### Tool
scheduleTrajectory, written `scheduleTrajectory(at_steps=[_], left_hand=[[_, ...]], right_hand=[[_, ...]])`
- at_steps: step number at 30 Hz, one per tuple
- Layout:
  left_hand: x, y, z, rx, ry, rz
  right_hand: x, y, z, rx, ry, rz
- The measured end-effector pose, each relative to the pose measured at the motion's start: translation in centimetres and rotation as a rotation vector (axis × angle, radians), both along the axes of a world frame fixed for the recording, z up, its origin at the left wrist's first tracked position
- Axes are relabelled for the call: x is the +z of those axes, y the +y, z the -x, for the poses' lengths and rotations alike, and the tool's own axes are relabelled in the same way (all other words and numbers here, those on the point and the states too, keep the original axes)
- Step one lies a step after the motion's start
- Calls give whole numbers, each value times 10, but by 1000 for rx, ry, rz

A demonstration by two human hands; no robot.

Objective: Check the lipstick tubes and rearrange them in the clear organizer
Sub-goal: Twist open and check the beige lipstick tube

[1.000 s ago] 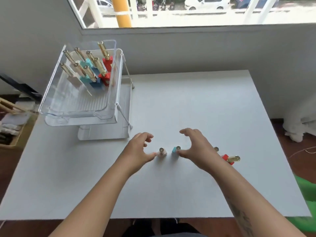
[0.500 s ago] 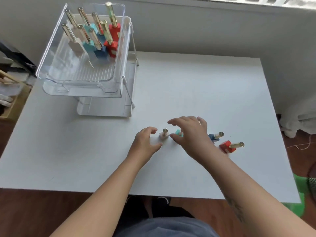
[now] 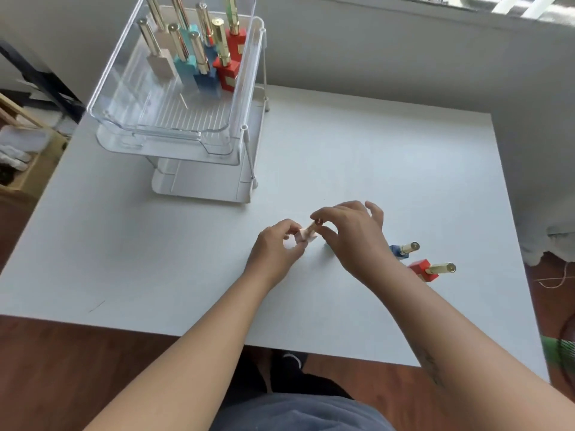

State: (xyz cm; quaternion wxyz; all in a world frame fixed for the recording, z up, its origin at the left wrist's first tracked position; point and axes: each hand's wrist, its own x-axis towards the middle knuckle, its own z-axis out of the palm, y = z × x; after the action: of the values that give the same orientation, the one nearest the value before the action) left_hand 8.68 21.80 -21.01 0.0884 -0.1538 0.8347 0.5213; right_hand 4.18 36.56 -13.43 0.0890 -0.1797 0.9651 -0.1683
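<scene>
Head view: the grip of the left hand (image 3: 275, 248) pinches the square base of a beige lipstick tube (image 3: 306, 237) between thumb and fingers. The grip of the right hand (image 3: 353, 241) pinches its gold cap (image 3: 316, 224) with thumb and forefinger, the other fingers spread. The tube is tilted and appears lifted just clear of the tabletop (image 3: 373, 157).

Just beyond the right hand, a blue tube (image 3: 404, 250) and a red tube (image 3: 431, 269) stand on the tabletop. The clear organizer (image 3: 174, 132) sits well apart at the far left, with stored tubes (image 3: 202, 73) in two rows at the back of its upper tray.

Step in hand, as judged: checking the beige tube. The next move probably calls for holding the base firmly while pulling the cap straight along the tube.
</scene>
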Motion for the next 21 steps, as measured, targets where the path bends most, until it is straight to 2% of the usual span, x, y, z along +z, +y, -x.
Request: scheduleTrajectory(at_steps=[6, 12, 17, 21], left_hand=[[71, -32, 7, 37, 129, -109], [122, -54, 7, 129, 198, -288], [131, -60, -2, 149, 210, -354], [129, -62, -8, 177, 221, -368]], right_hand=[[58, -4, 27, -112, -177, 404], [101, -17, 44, -61, -337, 786], [101, -28, 43, -23, -397, 890], [97, -38, 39, -65, -354, 891]])
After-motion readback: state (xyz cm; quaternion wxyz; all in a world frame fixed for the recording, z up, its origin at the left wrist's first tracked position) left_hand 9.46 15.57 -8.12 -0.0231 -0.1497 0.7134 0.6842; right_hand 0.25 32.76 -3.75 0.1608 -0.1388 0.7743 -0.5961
